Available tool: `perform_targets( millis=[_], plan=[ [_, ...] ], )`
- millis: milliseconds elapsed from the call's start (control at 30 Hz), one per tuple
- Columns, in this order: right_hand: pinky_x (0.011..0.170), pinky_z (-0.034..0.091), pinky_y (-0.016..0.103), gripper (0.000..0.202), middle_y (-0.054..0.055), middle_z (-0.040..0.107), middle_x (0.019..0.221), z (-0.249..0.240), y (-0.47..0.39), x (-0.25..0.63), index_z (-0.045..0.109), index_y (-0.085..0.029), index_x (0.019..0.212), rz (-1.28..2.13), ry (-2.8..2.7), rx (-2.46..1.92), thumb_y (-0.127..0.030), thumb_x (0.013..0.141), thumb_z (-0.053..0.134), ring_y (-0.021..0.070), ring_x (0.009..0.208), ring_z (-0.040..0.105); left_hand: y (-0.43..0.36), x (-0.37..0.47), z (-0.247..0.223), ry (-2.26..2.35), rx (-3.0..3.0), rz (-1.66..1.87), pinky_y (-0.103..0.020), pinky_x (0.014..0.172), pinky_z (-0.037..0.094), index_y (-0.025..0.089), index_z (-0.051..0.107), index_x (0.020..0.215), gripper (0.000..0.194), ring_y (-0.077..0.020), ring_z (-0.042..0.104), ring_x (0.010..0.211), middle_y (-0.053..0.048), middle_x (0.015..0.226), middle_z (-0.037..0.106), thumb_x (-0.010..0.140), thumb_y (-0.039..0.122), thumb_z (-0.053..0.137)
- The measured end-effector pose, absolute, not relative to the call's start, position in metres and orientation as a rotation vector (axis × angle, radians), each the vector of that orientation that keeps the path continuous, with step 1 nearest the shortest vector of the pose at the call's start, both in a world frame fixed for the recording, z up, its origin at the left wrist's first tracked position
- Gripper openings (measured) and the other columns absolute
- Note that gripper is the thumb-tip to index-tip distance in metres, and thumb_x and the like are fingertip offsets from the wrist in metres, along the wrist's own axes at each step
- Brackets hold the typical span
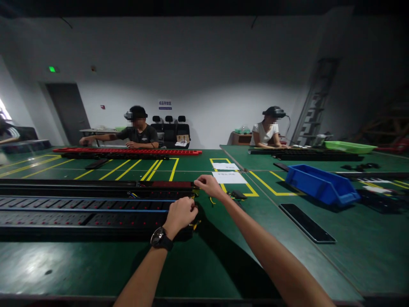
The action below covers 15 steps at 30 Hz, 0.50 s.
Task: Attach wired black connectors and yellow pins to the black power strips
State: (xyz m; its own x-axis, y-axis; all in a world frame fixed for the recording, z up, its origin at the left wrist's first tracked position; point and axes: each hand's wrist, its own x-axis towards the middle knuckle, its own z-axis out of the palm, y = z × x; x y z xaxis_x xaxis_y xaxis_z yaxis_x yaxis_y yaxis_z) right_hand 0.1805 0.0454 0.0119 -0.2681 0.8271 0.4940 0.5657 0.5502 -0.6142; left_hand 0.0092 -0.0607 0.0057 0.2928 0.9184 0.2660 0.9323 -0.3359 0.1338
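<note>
Long black strips with rows of sockets and red dots, which look like power strips (121, 220), lie side by side on the green table, running off to the left. My left hand (181, 215), with a watch on its wrist, is closed over their right ends; its fingertips partly hide what they grip. Farther back, my right hand (209, 186) pinches at the right end of another long black strip (105, 184) with a dark red section. Whatever sits between its fingertips is too small to make out. Short yellow wires (197, 224) stick out near my left hand.
A blue bin (321, 184) and a black phone (306, 223) rest on the right. White paper labels (229, 177) and yellow tape lines mark the table. Across it, two people (142, 134) (266, 132) work beside a red rail (128, 151) and black strips. A green tray (349, 147) stands far right.
</note>
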Motion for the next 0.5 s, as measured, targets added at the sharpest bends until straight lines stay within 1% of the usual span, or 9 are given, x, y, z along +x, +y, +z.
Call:
perform_targets(
  millis=[133, 300, 333, 400, 500],
  plan=[
    [0.061, 0.040, 0.025, 0.028, 0.004, 0.071, 0.074, 0.015, 0.034, 0.256, 0.074, -0.017, 0.080, 0.338, -1.996, -1.193, -0.041, 0.085, 0.062, 0.0155, 0.066, 0.059, -0.062, 0.009, 0.006, -1.780, -2.517, -0.508, -0.026, 0.067, 0.042, 0.021, 0.065, 0.078, 0.028, -0.0187, 0.067, 0.083, -0.005, 0.090, 0.070, 0.097, 0.035, 0.049],
    [0.059, 0.037, 0.028, 0.036, 0.005, 0.069, 0.070, -0.012, 0.014, 0.349, 0.074, -0.016, 0.079, 0.324, -1.906, -1.430, -0.049, 0.084, 0.059, 0.0174, 0.063, 0.058, -0.060, 0.009, 0.005, -1.791, -2.517, -0.507, -0.027, 0.065, 0.042, 0.020, 0.067, 0.079, 0.031, -0.0185, 0.066, 0.079, -0.005, 0.089, 0.070, 0.097, 0.037, 0.048],
    [0.059, 0.037, 0.028, 0.036, 0.005, 0.068, 0.068, -0.019, 0.012, 0.363, 0.074, -0.016, 0.078, 0.303, -1.855, -1.500, -0.048, 0.084, 0.059, 0.0179, 0.063, 0.058, -0.060, 0.009, 0.005, -1.789, -2.519, -0.503, -0.027, 0.065, 0.042, 0.020, 0.067, 0.079, 0.031, -0.0185, 0.066, 0.079, -0.005, 0.088, 0.070, 0.097, 0.037, 0.048],
    [0.057, 0.034, 0.030, 0.034, 0.007, 0.066, 0.065, -0.034, 0.008, 0.385, 0.072, -0.017, 0.069, 0.258, -1.785, -1.663, -0.044, 0.084, 0.059, 0.0190, 0.061, 0.057, -0.058, 0.009, 0.005, -1.779, -2.523, -0.498, -0.027, 0.064, 0.042, 0.021, 0.067, 0.080, 0.030, -0.0187, 0.066, 0.078, -0.005, 0.088, 0.070, 0.096, 0.037, 0.047],
    [0.056, 0.033, 0.032, 0.026, 0.008, 0.065, 0.062, -0.048, 0.005, 0.400, 0.069, -0.018, 0.061, 0.199, -1.762, -1.830, -0.035, 0.080, 0.065, 0.0197, 0.060, 0.058, -0.057, 0.009, 0.005, -1.773, -2.514, -0.492, -0.027, 0.065, 0.042, 0.021, 0.066, 0.079, 0.030, -0.0185, 0.066, 0.079, -0.005, 0.089, 0.069, 0.096, 0.036, 0.047]
  ],
)
